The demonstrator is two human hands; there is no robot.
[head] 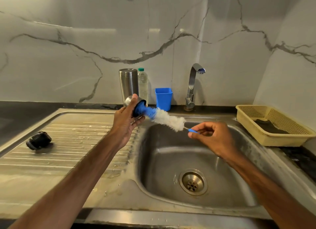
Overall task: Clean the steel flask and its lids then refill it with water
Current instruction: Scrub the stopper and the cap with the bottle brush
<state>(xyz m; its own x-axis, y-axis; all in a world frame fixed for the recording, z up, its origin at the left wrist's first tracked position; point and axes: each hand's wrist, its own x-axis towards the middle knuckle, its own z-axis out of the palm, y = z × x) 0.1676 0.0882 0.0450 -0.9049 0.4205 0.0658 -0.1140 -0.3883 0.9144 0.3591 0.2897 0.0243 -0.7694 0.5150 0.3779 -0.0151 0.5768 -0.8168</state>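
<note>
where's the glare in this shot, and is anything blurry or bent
head view: glare streaks on the glossy white marble wall; the black round lid on the ribbed steel drainboard looks smeared; the wide lens bows the drainboard's front edge; the blue-and-white bottle brush, pinched by the right hand and poked into the domed steel cap the left hand grips, looks fairly sharp

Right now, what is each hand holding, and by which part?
Left hand grips the round steel lid by its side; right hand pinches the white bristle brush by its blue handle end.
</note>
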